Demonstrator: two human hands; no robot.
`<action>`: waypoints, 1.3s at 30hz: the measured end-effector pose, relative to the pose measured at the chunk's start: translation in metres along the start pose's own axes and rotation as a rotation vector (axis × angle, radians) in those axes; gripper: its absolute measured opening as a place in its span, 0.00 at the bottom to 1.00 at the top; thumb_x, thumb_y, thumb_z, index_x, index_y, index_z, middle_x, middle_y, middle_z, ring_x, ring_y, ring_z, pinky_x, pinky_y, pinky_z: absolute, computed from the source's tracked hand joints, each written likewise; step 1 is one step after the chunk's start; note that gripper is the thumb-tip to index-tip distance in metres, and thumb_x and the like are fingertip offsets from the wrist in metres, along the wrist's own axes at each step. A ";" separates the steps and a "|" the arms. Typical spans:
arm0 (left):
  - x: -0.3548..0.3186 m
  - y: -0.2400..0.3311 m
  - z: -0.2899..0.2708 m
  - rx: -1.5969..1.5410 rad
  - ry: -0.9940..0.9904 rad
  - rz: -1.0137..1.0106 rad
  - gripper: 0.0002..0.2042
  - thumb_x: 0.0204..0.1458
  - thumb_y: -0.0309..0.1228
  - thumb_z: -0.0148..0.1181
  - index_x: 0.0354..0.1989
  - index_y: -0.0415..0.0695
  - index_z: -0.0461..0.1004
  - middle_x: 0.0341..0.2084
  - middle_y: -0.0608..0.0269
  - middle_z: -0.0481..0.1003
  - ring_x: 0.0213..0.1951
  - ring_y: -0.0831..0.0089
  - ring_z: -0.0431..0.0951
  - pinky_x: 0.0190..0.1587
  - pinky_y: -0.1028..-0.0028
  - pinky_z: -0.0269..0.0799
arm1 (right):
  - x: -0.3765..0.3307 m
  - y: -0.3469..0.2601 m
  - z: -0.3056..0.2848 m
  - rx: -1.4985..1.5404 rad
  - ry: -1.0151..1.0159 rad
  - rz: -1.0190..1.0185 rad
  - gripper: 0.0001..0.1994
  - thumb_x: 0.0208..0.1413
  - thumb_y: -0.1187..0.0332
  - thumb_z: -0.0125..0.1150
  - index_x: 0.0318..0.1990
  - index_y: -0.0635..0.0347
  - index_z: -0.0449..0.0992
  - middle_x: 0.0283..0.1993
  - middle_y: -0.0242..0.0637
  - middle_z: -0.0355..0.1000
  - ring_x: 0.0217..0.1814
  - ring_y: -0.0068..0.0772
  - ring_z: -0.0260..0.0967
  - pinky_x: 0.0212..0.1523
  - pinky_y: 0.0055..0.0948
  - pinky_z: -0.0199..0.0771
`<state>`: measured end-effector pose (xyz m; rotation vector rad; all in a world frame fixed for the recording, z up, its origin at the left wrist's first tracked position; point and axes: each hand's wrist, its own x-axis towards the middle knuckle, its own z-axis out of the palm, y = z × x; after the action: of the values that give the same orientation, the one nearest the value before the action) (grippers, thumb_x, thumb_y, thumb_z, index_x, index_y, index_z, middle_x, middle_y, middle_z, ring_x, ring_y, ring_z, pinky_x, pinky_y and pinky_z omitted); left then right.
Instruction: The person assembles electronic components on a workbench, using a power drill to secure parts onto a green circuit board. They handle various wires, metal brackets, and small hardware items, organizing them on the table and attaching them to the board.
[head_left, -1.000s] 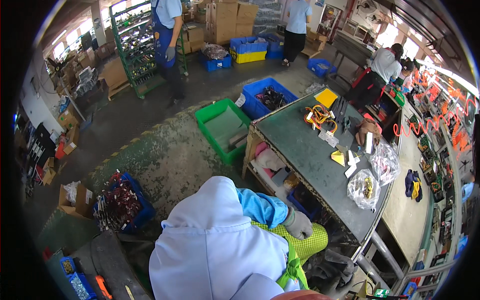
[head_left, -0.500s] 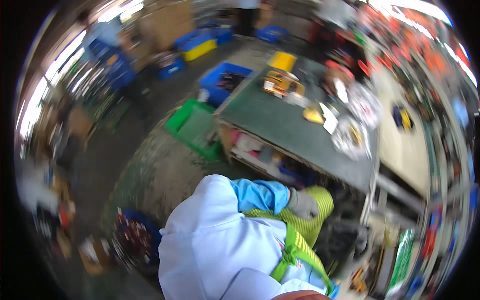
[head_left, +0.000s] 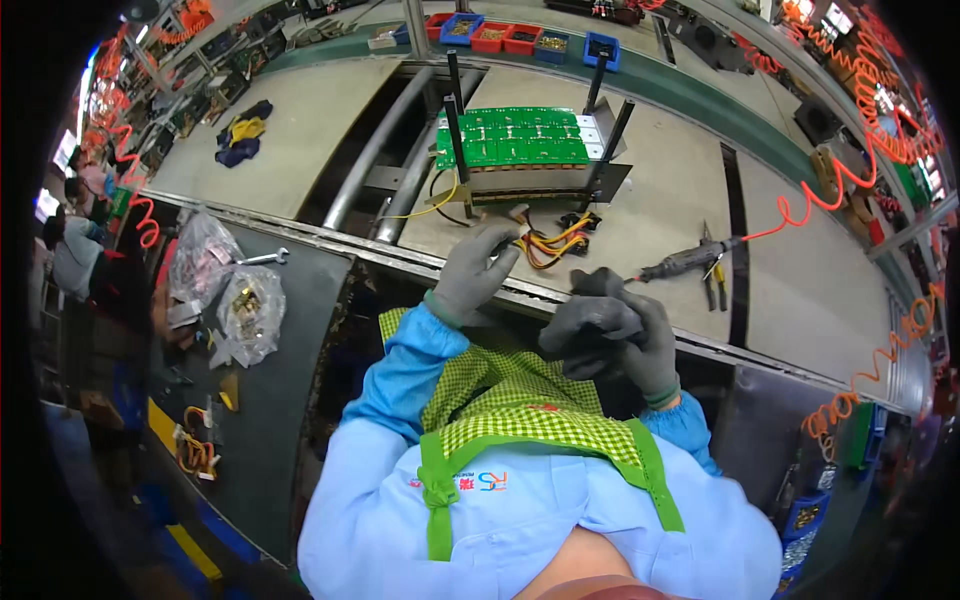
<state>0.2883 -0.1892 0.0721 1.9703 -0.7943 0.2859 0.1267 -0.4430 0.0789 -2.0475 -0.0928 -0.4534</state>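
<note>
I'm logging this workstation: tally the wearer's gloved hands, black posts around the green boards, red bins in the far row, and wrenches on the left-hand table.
Left hand and right hand, gloved: 2
Black posts: 4
Red bins: 3
Wrench: 1
Total: 10

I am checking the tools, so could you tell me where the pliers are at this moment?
In the head view, the pliers lie on the pale bench, right of the person's right hand, crossing the dark hand tool.
</note>
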 end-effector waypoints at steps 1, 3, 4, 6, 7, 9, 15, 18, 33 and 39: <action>0.011 -0.001 0.013 0.000 -0.003 0.049 0.12 0.50 0.27 0.59 0.43 0.40 0.73 0.36 0.52 0.74 0.39 0.59 0.76 0.41 0.69 0.72 | -0.009 0.005 -0.009 0.010 0.061 0.043 0.26 0.40 0.83 0.57 0.52 0.63 0.69 0.49 0.43 0.68 0.53 0.39 0.68 0.53 0.32 0.68; 0.027 -0.005 0.040 0.075 -0.065 0.026 0.14 0.50 0.34 0.60 0.42 0.41 0.73 0.36 0.52 0.74 0.39 0.56 0.75 0.42 0.66 0.71 | -0.025 -0.006 -0.022 0.306 0.188 0.227 0.23 0.46 0.81 0.57 0.53 0.63 0.67 0.51 0.38 0.67 0.53 0.31 0.66 0.53 0.32 0.68; 0.033 -0.001 0.049 0.123 -0.073 -0.001 0.15 0.50 0.37 0.60 0.42 0.41 0.73 0.36 0.52 0.73 0.39 0.55 0.74 0.42 0.65 0.70 | -0.030 -0.001 -0.025 0.335 0.250 0.231 0.22 0.48 0.80 0.57 0.54 0.64 0.67 0.51 0.37 0.67 0.53 0.30 0.66 0.53 0.32 0.68; 0.046 0.004 0.064 0.197 -0.086 0.003 0.20 0.47 0.46 0.63 0.41 0.43 0.74 0.36 0.53 0.73 0.41 0.54 0.73 0.44 0.62 0.69 | -0.042 0.017 -0.040 0.378 0.383 0.247 0.21 0.52 0.78 0.56 0.55 0.64 0.65 0.52 0.35 0.66 0.53 0.27 0.64 0.54 0.31 0.66; 0.052 0.008 0.070 0.324 -0.166 -0.012 0.21 0.46 0.48 0.63 0.41 0.44 0.74 0.36 0.53 0.73 0.42 0.54 0.73 0.44 0.60 0.69 | -0.042 0.023 -0.047 0.353 0.434 0.272 0.21 0.53 0.77 0.56 0.56 0.63 0.65 0.52 0.36 0.66 0.53 0.27 0.64 0.54 0.31 0.66; 0.063 0.029 0.068 0.575 -0.337 -0.058 0.23 0.45 0.51 0.63 0.40 0.45 0.74 0.37 0.52 0.74 0.43 0.54 0.73 0.44 0.57 0.68 | -0.042 0.026 -0.056 0.302 0.526 0.335 0.21 0.55 0.76 0.55 0.57 0.63 0.64 0.53 0.36 0.66 0.52 0.27 0.64 0.55 0.30 0.64; 0.070 -0.007 0.107 0.636 -0.522 -0.206 0.18 0.49 0.47 0.57 0.42 0.47 0.71 0.36 0.55 0.77 0.41 0.56 0.76 0.51 0.53 0.64 | -0.013 0.031 -0.068 0.393 0.664 0.223 0.21 0.58 0.73 0.53 0.59 0.63 0.61 0.54 0.41 0.65 0.52 0.31 0.65 0.54 0.30 0.67; 0.067 -0.022 0.100 0.593 -0.421 -0.203 0.13 0.51 0.43 0.55 0.40 0.49 0.71 0.33 0.56 0.77 0.39 0.58 0.78 0.51 0.53 0.64 | 0.007 0.047 -0.056 0.073 0.681 0.118 0.22 0.58 0.75 0.53 0.60 0.63 0.59 0.56 0.42 0.65 0.53 0.31 0.65 0.56 0.30 0.66; 0.082 -0.063 0.075 -0.374 -0.489 -0.441 0.14 0.57 0.39 0.52 0.41 0.42 0.74 0.29 0.60 0.76 0.33 0.75 0.74 0.38 0.72 0.71 | 0.016 0.084 -0.044 -0.768 0.194 0.148 0.38 0.42 0.58 0.68 0.62 0.55 0.60 0.63 0.54 0.54 0.66 0.56 0.52 0.64 0.46 0.55; 0.088 -0.011 0.100 0.637 -0.352 0.002 0.15 0.56 0.42 0.52 0.44 0.44 0.69 0.37 0.52 0.73 0.41 0.54 0.74 0.45 0.61 0.70 | 0.010 0.068 -0.050 -0.688 0.272 0.172 0.38 0.41 0.58 0.70 0.62 0.55 0.61 0.64 0.54 0.52 0.66 0.57 0.51 0.64 0.46 0.55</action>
<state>0.3496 -0.3070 0.0570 2.6678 -1.0141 0.2091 0.1389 -0.5208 0.0478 -2.6044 0.4600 -0.7202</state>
